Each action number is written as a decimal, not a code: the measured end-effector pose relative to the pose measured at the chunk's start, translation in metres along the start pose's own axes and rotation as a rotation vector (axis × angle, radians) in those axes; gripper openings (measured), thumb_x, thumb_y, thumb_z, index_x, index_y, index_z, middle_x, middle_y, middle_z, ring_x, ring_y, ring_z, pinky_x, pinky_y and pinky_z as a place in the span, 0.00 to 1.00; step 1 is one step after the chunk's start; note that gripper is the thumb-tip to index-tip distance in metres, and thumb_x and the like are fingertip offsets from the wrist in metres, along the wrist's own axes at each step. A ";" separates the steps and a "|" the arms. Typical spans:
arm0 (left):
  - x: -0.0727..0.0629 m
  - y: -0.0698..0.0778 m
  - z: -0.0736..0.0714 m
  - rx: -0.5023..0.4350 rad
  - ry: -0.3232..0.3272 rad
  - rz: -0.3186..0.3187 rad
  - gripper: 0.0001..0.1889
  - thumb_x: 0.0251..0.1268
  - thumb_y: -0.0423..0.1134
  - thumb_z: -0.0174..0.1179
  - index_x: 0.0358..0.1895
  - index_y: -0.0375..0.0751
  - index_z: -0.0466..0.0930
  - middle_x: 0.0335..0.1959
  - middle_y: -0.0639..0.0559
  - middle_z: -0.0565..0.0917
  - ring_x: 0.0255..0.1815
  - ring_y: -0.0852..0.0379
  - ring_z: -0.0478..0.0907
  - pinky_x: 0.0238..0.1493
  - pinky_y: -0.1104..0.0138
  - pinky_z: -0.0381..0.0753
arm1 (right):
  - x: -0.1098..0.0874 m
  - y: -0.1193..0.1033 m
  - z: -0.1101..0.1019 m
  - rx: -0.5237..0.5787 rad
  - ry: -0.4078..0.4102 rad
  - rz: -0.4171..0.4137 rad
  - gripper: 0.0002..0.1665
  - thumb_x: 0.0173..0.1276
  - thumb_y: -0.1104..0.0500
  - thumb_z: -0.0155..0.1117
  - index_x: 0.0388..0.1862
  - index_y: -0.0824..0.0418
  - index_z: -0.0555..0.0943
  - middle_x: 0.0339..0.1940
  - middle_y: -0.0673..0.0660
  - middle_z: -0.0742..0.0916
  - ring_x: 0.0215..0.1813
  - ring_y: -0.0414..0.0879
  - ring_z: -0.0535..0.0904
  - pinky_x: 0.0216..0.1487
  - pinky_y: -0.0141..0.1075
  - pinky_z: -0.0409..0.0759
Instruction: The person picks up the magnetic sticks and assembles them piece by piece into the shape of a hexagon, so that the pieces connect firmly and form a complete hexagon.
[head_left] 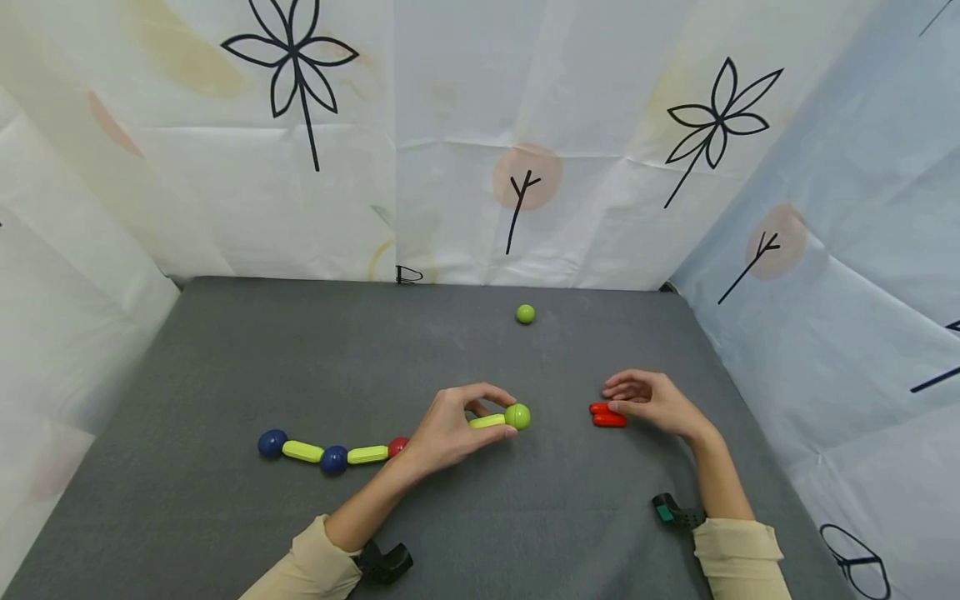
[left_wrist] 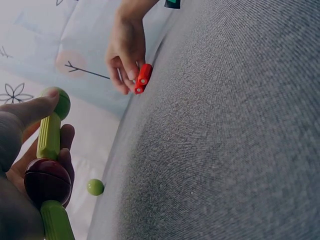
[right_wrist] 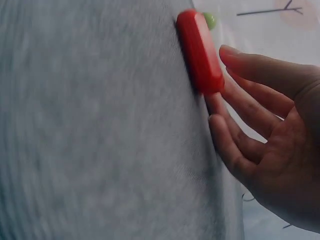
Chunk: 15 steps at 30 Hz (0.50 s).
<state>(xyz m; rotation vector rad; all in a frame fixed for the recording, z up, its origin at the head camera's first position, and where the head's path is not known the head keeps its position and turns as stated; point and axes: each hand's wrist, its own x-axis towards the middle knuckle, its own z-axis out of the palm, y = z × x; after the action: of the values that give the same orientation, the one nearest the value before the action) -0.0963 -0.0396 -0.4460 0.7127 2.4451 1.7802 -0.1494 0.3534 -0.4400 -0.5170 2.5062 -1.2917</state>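
My left hand (head_left: 447, 430) pinches the green ball (head_left: 518, 417) at the right end of a toy chain of balls and ribbed rods. A yellow-green rod (head_left: 487, 422) joins that ball to a red ball (left_wrist: 47, 181) beside the palm. Leftward, the chain runs over the grey surface through more yellow-green rods (head_left: 367, 455) and two blue balls (head_left: 333, 460). Two short red rods (head_left: 609, 420) lie side by side at the right, metal dots on their ends. Over them, my right hand (head_left: 660, 406) has its fingers loosely bent and apart, thumb tip close by the rods.
A loose green ball (head_left: 526, 314) sits toward the back of the grey table (head_left: 337, 350). White patterned cloth (head_left: 457, 108) stands behind and on both sides. Each wrist wears a black camera mount (head_left: 384, 563) near a beige sleeve.
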 end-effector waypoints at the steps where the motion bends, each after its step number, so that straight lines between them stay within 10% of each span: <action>1: 0.000 0.000 0.000 0.001 -0.001 0.000 0.17 0.61 0.40 0.82 0.53 0.51 0.91 0.50 0.57 0.94 0.37 0.67 0.86 0.35 0.67 0.85 | 0.000 0.002 -0.001 0.001 -0.007 0.002 0.21 0.74 0.68 0.73 0.63 0.74 0.82 0.54 0.73 0.91 0.51 0.34 0.89 0.50 0.28 0.87; 15: 0.001 -0.002 0.002 -0.007 -0.001 -0.011 0.17 0.60 0.40 0.82 0.52 0.53 0.91 0.50 0.57 0.94 0.36 0.67 0.86 0.34 0.69 0.84 | -0.002 -0.001 0.000 -0.030 0.024 -0.022 0.16 0.77 0.65 0.71 0.60 0.71 0.84 0.52 0.70 0.91 0.48 0.34 0.90 0.47 0.30 0.88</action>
<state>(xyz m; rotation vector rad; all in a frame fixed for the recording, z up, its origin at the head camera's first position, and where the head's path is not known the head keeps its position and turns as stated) -0.0970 -0.0378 -0.4484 0.6974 2.4368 1.7830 -0.1475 0.3542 -0.4388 -0.5408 2.5498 -1.2772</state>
